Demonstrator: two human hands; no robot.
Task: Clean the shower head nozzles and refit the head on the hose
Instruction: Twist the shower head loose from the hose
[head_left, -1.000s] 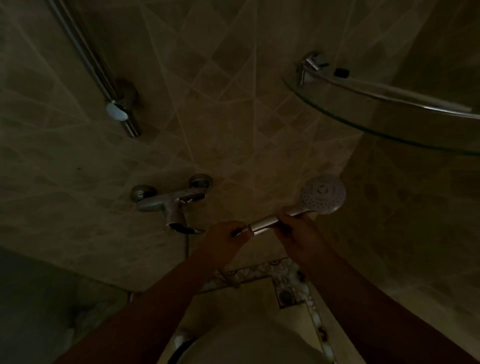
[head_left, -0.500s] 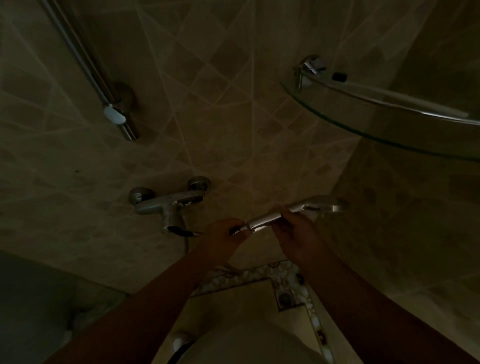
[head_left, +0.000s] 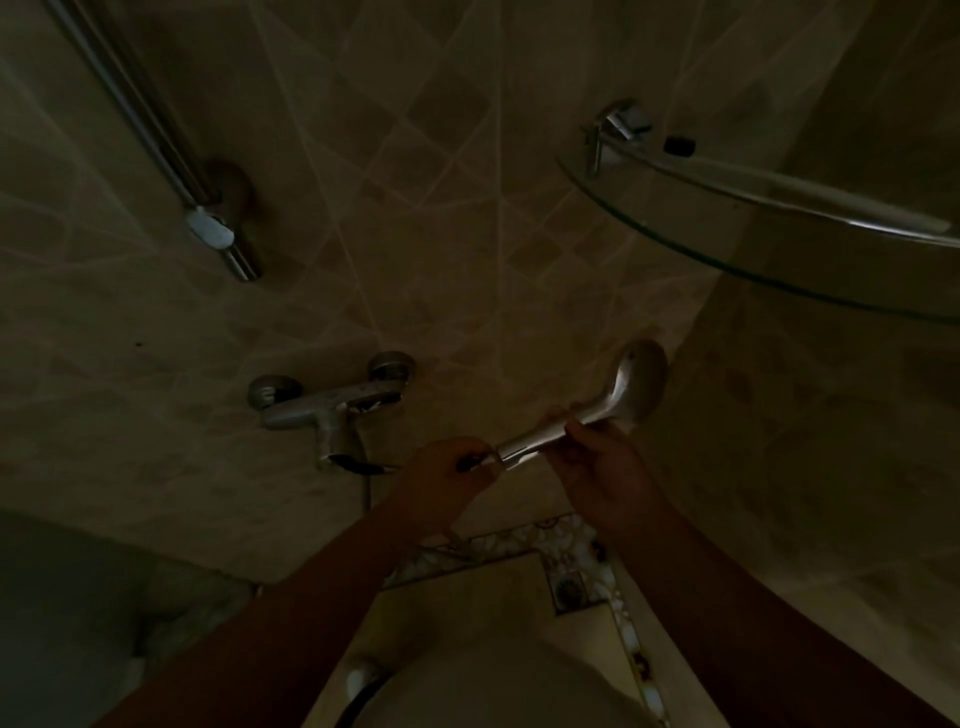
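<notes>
Chrome shower head (head_left: 631, 387): held in mid-air in front of the tiled wall, near the middle of the view, a little toward 4 o'clock; its smooth back faces the camera, so the nozzles are out of sight.
Handle (head_left: 540, 434): runs from the round end at 2 o'clock down to its open end at 8 o'clock, between the two hands.
Right hand (head_left: 597, 467): grasps the handle just below the round end, fingers wrapped over the top.
Left hand (head_left: 447, 475): closed on a small dark and white fitting (head_left: 475, 461) that sits at the handle's lower end; whether the two touch is too dim to tell.
Hose (head_left: 368, 491): a thin line drops from under the mixer tap; its lower run is lost in shadow.
Mixer tap (head_left: 332, 410): fixed to the wall at 9 o'clock from the left hand, near it, with two round wall plates at its ends and a spout pointing down.
Wall rail (head_left: 156, 135): a metal bar slanting from 11 o'clock down toward the tap, ending in a bracket.
Glass shelf (head_left: 769, 244): curved, with a metal guard bar, at 1 o'clock from the shower head, well apart.
Small dark object (head_left: 679, 145): sits at the back of the shelf.
Floor drain (head_left: 571, 590): square grate at 6 o'clock below the right hand, set in a patterned mosaic border (head_left: 524, 538).
Light: very dim everywhere.
</notes>
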